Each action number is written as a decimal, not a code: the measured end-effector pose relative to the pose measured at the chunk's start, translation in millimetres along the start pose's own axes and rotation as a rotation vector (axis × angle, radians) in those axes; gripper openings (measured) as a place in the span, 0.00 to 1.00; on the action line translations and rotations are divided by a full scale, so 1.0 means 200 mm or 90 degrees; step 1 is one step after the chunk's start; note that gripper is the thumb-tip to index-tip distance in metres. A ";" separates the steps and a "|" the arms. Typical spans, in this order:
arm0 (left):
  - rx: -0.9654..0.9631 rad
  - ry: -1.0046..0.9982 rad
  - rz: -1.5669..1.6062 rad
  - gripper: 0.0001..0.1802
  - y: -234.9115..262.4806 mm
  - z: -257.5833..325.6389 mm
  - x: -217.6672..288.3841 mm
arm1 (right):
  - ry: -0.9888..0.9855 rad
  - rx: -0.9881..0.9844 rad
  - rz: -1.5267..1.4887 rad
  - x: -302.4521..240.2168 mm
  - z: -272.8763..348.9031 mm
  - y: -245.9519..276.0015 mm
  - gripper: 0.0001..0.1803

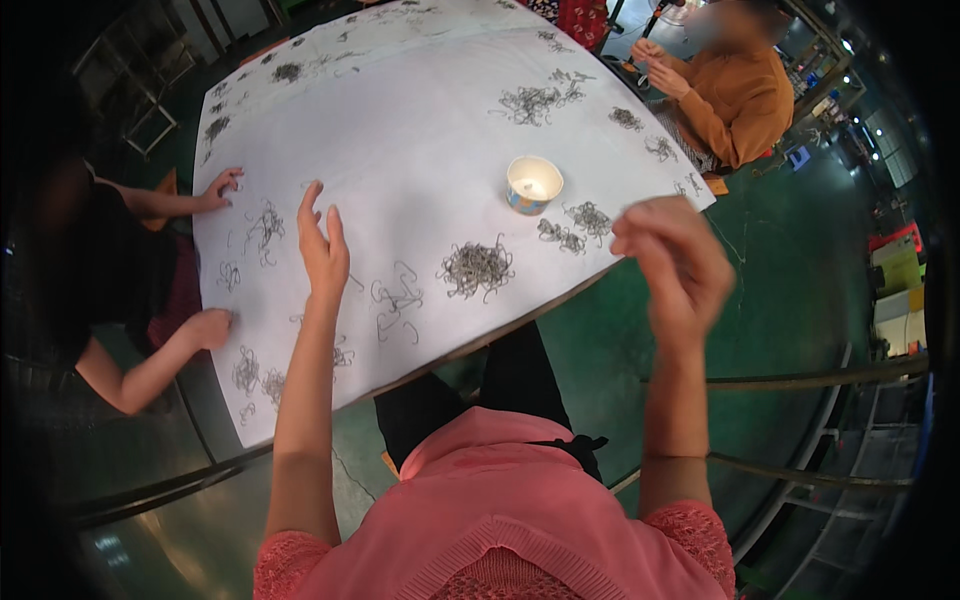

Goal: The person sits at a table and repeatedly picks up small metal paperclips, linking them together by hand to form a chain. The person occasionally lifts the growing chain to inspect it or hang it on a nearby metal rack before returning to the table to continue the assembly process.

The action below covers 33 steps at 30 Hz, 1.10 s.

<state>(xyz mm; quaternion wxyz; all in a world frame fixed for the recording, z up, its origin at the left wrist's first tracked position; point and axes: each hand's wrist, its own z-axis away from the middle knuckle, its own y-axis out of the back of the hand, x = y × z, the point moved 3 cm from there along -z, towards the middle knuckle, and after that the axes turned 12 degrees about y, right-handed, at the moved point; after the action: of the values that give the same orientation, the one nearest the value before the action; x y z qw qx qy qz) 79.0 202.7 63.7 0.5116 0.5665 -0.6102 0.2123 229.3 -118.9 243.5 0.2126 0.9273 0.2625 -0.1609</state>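
Observation:
My left hand is raised over the white tabletop, thumb and fingers apart, with nothing clearly in it. Past the table's right front edge, my right hand is lifted and slightly blurred. Its fingers are closed together at the tips; whatever they may pinch is too small to make out. A tangled pile of dark wire hooks lies between my hands. Several loose hooks are spread beside my left forearm, and smaller hook clusters lie near my right hand.
A paper cup stands right of the table's middle. More hook heaps dot the far side. At left, a person in black rests both hands on the table; at far right sits a person in a brown top.

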 end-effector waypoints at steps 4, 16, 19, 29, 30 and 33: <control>0.095 -0.067 -0.126 0.23 0.19 0.44 0.01 | -0.355 0.166 -0.131 0.46 0.54 -0.16 0.09; 0.132 -0.074 -0.344 0.28 0.25 0.95 -0.23 | -0.464 0.159 -0.120 0.98 1.08 -0.62 0.10; 0.145 -0.066 -0.347 0.27 0.24 0.94 -0.21 | -0.465 0.138 -0.112 1.00 1.09 -0.61 0.09; 0.058 -0.075 -0.358 0.19 0.22 0.92 -0.19 | -0.452 0.072 -0.058 0.98 1.07 -0.62 0.10; 0.045 -0.068 -0.357 0.18 0.23 0.93 -0.20 | -0.453 0.067 -0.051 0.98 1.07 -0.62 0.10; 0.040 -0.071 -0.347 0.16 0.23 0.94 -0.22 | -0.443 0.050 -0.039 0.98 1.08 -0.63 0.10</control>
<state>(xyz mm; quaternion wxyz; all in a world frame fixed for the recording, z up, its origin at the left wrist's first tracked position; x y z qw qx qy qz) -41.5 78.6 -32.1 0.4980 0.7358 -0.4557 0.0543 278.1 -43.1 -61.8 0.2484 0.8161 0.1957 -0.4836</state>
